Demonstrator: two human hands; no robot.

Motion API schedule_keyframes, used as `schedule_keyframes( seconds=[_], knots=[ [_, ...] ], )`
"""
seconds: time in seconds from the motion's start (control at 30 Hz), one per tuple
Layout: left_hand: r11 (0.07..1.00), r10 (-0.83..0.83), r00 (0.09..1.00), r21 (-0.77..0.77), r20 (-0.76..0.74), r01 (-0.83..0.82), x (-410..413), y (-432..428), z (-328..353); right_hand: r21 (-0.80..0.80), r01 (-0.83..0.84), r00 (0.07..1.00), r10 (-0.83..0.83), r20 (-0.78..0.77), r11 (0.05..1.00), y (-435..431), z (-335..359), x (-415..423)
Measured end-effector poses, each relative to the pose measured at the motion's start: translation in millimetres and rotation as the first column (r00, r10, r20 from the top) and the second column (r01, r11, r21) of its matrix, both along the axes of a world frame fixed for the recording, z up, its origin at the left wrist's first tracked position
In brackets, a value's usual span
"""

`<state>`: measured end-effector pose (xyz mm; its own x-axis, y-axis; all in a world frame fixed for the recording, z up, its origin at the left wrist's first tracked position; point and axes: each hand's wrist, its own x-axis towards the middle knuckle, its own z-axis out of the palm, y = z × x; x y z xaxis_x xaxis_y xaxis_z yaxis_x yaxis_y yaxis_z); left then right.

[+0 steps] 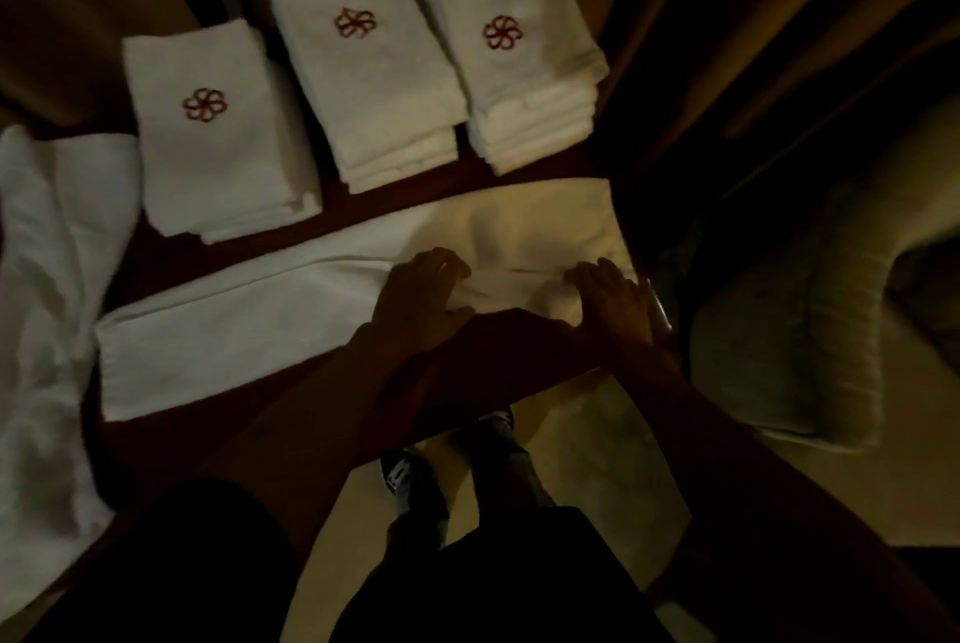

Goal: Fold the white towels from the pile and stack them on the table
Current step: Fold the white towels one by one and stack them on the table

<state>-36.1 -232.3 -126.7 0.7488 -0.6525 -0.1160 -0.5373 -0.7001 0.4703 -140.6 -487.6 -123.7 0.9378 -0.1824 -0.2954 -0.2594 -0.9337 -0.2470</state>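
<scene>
The light is very dim, so you lose most fine detail. The pile of unfolded white towels (47, 278) is cut off by the left edge, and its lower part runs out of view. To the right of the surface (156, 268) a pale padded shape (779, 330) sits in shadow; you cannot tell what piece of furniture it is. The surface's right corner melts into darkness, and your own forearms hide the near edge of the long towel (234, 330) where they cross it.

That long towel lies folded into a narrow strip across the surface, running from beside the pile to the right corner. Both your hands are on its right part. Your left hand (423, 294) rests near the strip's middle with fingers bent on the cloth; whether it pinches a fold or only presses cannot be told. Your right hand (613, 302) lies close to the strip's right end, its fingers fairly straight and flat on the towel, holding nothing. Between the two hands the cloth shows a slight wrinkle.

Beyond the strip stand three stacks of folded towels, each topped with a red flower emblem: the left stack (218, 148) nearest the pile, the middle stack (363, 81), and the right stack (519, 81). They sit close together and apart from the strip. Below the surface's edge you can see your shoes (400, 476) on the pale floor (597, 460).
</scene>
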Motion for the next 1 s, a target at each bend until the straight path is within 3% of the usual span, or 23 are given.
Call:
schedule_keyframes(
  seconds=[0.1, 0.2, 0.33, 0.43, 0.53, 0.73, 0.9, 1.0],
  knots=[
    [0.993, -0.071, 0.996, 0.086, -0.057, 0.075, -3, -20, -6, 0.027, -0.027, 0.996, 0.029, -0.083, 0.999, -28, -11, -7],
    [0.994, -0.031, 0.999, 0.105, -0.010, 0.032, -4, -29, -13, 0.036, -0.059, 0.991, 0.063, -0.120, 0.998, -49, -20, -8],
    [0.996, 0.003, 1.000, 0.092, 0.022, -0.005, 0, -36, -13, 0.034, -0.061, 0.991, 0.065, -0.121, 0.998, -57, -18, -3],
    [0.984, 0.025, 1.000, 0.176, -0.002, -0.024, 3, -39, -9, 0.020, -0.068, 0.993, 0.070, -0.093, 0.997, -58, -16, -1],
    [0.976, 0.049, 0.997, 0.215, -0.054, -0.036, 3, -44, -5, 0.108, -0.101, 0.994, 0.106, -0.039, 0.989, -70, -21, -5],
    [0.968, 0.165, 0.982, 0.205, -0.090, -0.144, -1, -54, -5, 0.194, -0.291, 0.944, 0.315, -0.103, 0.937, -106, -31, -10],
    [0.964, 0.233, 0.968, 0.150, -0.093, -0.218, -2, -55, -4, 0.155, -0.320, 0.922, 0.345, -0.177, 0.935, -107, -26, -6],
    [0.957, 0.255, 0.958, 0.177, -0.127, -0.231, 0, -57, -2, 0.152, -0.339, 0.939, 0.344, -0.011, 0.929, -110, -28, -12]
  ],
)
